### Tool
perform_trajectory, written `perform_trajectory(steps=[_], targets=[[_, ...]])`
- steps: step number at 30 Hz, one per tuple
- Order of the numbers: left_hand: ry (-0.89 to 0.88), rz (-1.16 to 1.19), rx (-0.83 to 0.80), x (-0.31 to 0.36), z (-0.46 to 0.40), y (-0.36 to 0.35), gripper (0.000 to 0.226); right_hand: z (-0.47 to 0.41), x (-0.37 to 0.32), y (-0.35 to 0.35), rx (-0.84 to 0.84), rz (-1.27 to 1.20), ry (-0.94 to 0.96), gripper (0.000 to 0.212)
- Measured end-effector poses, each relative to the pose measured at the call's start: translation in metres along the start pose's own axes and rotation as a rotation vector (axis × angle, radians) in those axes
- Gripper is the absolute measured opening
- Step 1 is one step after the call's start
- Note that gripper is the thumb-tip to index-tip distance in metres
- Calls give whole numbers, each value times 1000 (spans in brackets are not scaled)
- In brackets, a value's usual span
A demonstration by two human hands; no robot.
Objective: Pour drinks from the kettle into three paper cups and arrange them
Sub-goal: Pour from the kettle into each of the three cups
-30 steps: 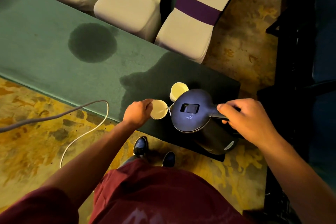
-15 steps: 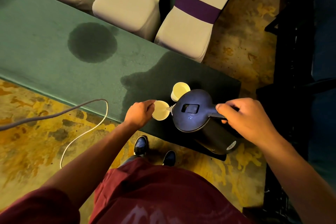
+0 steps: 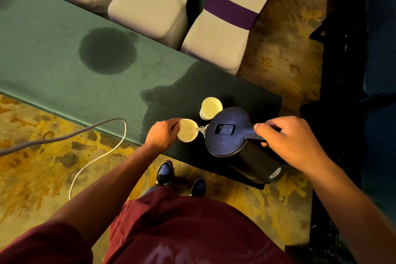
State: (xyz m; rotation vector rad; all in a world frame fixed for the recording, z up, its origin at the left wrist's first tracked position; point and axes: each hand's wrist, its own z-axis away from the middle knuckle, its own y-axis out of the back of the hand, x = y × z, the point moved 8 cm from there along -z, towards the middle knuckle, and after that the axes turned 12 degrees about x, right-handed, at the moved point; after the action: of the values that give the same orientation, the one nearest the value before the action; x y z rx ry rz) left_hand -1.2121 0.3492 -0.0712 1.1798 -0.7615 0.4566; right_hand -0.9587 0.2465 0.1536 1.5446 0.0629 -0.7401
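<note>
From the head view, our right hand wraps the handle of the kettle, tipping its spout toward the paper cup that our left hand grips to steady it against the stream. A second cup stands just beyond on the green table (a third isn't visible), probably set aside out of the way.

Just the one view here, a wide-angle cam on the person's head looking steeply down over their chest at the near edge of the green table and the patterned floor. Both forearms reach in from the bottom, so it sits close, and the edges bend.
</note>
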Motion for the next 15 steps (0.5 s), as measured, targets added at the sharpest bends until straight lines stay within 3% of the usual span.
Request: perform_trajectory(steps=[15], targets=[[-31,5,4,1,-1,-1,32,3,6,-2,-1,15,-24,48]])
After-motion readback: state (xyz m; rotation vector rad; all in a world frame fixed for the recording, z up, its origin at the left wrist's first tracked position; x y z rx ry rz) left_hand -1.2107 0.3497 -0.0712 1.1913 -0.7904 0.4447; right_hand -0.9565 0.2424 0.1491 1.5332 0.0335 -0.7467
